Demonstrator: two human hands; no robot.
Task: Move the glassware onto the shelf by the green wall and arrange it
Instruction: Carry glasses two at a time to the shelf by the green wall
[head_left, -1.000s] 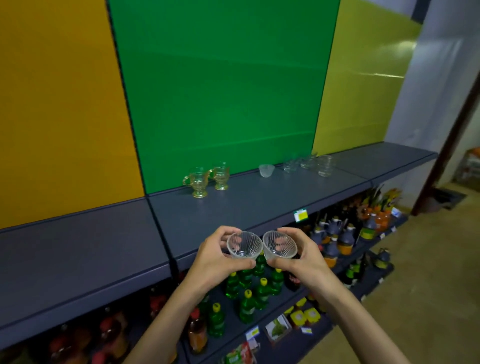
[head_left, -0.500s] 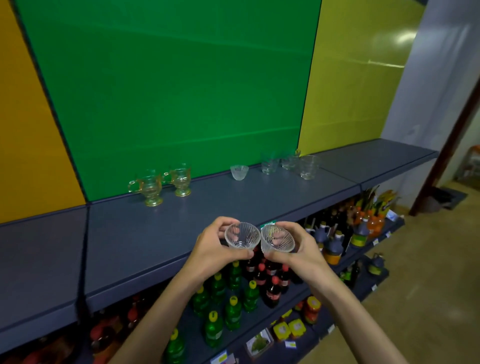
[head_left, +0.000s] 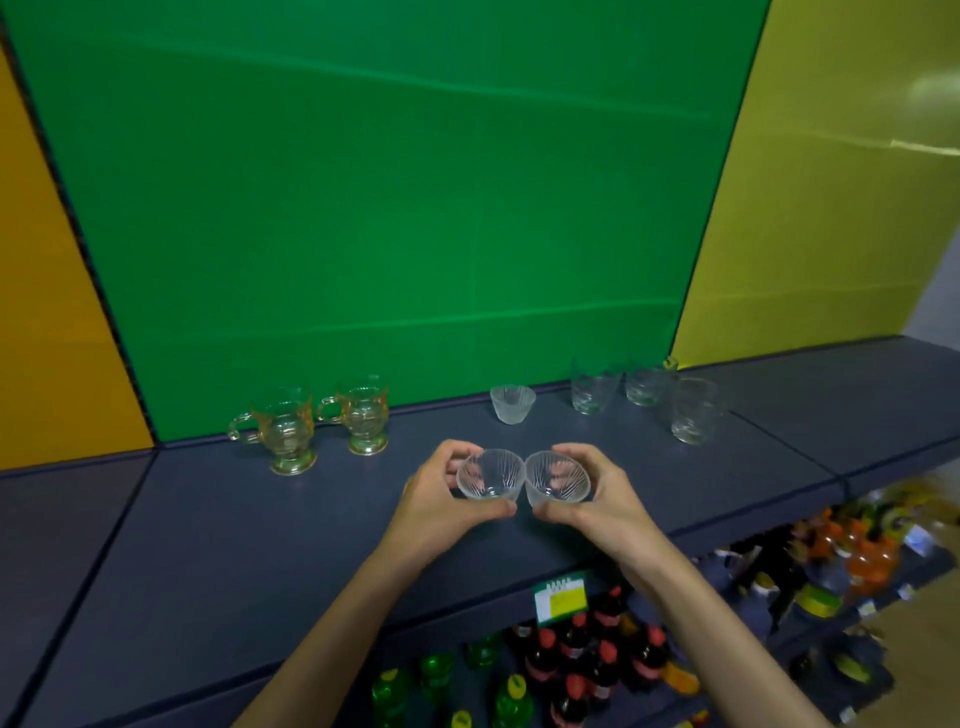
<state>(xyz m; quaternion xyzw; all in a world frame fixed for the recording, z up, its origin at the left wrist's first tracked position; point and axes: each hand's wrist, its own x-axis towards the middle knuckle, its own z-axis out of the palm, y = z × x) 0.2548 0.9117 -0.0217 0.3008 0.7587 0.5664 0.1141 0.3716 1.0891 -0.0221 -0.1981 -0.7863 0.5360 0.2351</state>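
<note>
My left hand (head_left: 434, 506) grips a small ribbed clear glass bowl (head_left: 489, 474), and my right hand (head_left: 602, 499) grips a second ribbed glass bowl (head_left: 558, 477). The two bowls touch side by side above the middle of the grey shelf (head_left: 260, 561) under the green wall (head_left: 389, 208). Along the shelf's back stand two amber handled mugs (head_left: 285, 431) (head_left: 363, 413), a frosted ribbed bowl (head_left: 512, 404), and three clear glasses (head_left: 592, 387) (head_left: 647, 384) (head_left: 691, 410).
Lower shelves hold green bottles (head_left: 511, 701), dark red-capped bottles (head_left: 576, 660) and orange bottles (head_left: 857, 561). A green-yellow price tag (head_left: 561, 600) hangs on the shelf's front edge. Orange wall panel on the left, yellow on the right.
I have come closer to the shelf. Both hands with their bowls have moved forward from the front edge to above the shelf surface.
</note>
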